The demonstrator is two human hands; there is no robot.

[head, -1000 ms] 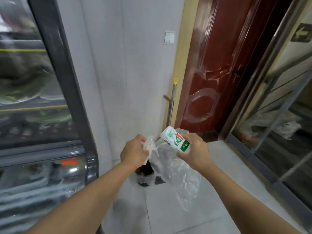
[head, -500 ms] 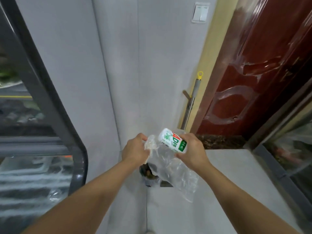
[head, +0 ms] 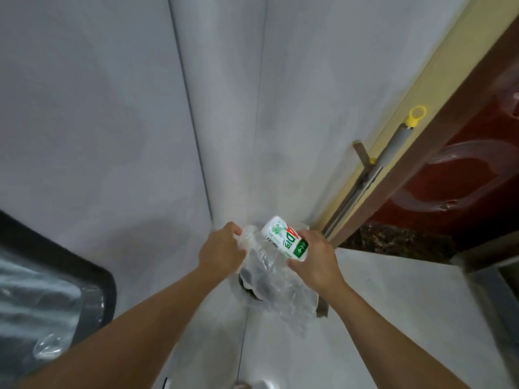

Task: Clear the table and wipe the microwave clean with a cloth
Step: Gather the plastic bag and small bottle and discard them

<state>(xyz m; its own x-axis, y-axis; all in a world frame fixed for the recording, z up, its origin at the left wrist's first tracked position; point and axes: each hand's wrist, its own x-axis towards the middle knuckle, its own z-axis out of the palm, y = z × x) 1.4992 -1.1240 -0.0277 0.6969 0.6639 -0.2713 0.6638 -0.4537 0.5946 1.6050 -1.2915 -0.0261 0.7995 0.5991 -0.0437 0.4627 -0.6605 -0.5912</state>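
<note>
Wall (head: pixel 112 108): grey panels meeting in a corner, above the hands.
Door (head: pixel 463 192): red-brown, at right; mop handle (head: pixel 393 147) with yellow tip leans beside its frame.
Floor (head: pixel 393 318): pale tile.
Bin (head: pixel 252 284): dark, in the floor corner, directly below the bag.
Bag (head: pixel 280 293): clear plastic, hanging over the bin.
Left hand (head: pixel 222 251): grip pinching the bag's rim.
Right hand (head: pixel 317 262): grip closed round the bottle.
Bottle (head: pixel 285 237): white, green label, tilted, at the bag's mouth.
</note>
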